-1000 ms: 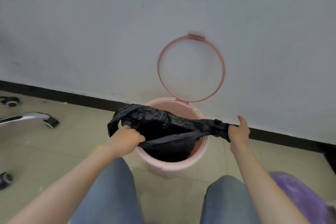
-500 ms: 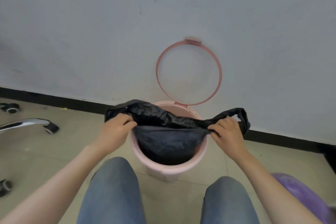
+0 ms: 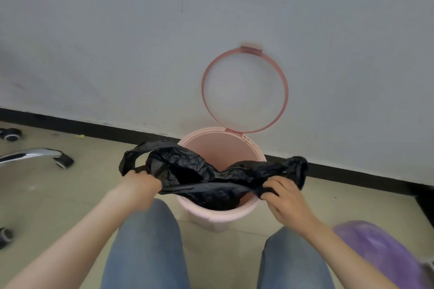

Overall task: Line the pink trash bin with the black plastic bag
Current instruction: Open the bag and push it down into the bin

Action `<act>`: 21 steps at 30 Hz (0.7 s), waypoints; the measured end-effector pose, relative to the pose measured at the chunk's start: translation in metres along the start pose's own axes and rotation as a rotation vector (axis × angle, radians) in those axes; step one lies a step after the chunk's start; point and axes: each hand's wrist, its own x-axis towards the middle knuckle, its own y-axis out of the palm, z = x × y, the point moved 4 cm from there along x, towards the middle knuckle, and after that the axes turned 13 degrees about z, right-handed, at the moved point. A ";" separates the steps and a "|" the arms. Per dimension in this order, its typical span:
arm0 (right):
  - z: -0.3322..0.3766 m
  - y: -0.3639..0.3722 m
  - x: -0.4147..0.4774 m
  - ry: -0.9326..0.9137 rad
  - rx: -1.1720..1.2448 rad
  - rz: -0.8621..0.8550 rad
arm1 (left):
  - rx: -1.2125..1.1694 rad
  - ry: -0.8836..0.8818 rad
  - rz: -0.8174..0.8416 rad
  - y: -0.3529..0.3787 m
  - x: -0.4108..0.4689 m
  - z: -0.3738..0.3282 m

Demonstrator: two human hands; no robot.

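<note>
The pink trash bin (image 3: pixel 218 214) stands on the floor against the wall, between my knees. Its pink ring lid (image 3: pixel 285 91) is flipped up and leans on the wall. The black plastic bag (image 3: pixel 199 171) hangs crumpled across the bin's mouth, its lower part sagging inside; the far inner wall of the bin is bare. My left hand (image 3: pixel 142 183) grips the bag's left edge just outside the rim, with a handle loop sticking out behind it. My right hand (image 3: pixel 280 191) grips the bag's right edge at the front right rim.
A grey wall with a black baseboard (image 3: pixel 352 173) runs behind the bin. A chrome chair leg with casters (image 3: pixel 35 155) lies on the tiled floor at left. A purple object (image 3: pixel 380 256) sits at lower right. My jeans-clad knees frame the bin.
Both hands have pulled the bag's near edge back toward me. More of the bin's far inner wall shows. The bag's mouth looks more bunched, and the view sits slightly lower.
</note>
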 end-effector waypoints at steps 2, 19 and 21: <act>0.010 0.001 -0.005 -0.043 0.012 0.059 | 0.038 -0.015 -0.134 -0.002 -0.003 -0.023; 0.022 0.014 -0.025 -0.103 0.153 0.162 | 0.075 0.144 -0.780 0.003 -0.015 -0.053; 0.018 0.014 -0.026 -0.097 0.178 0.114 | 0.127 0.169 -0.779 -0.001 -0.014 -0.052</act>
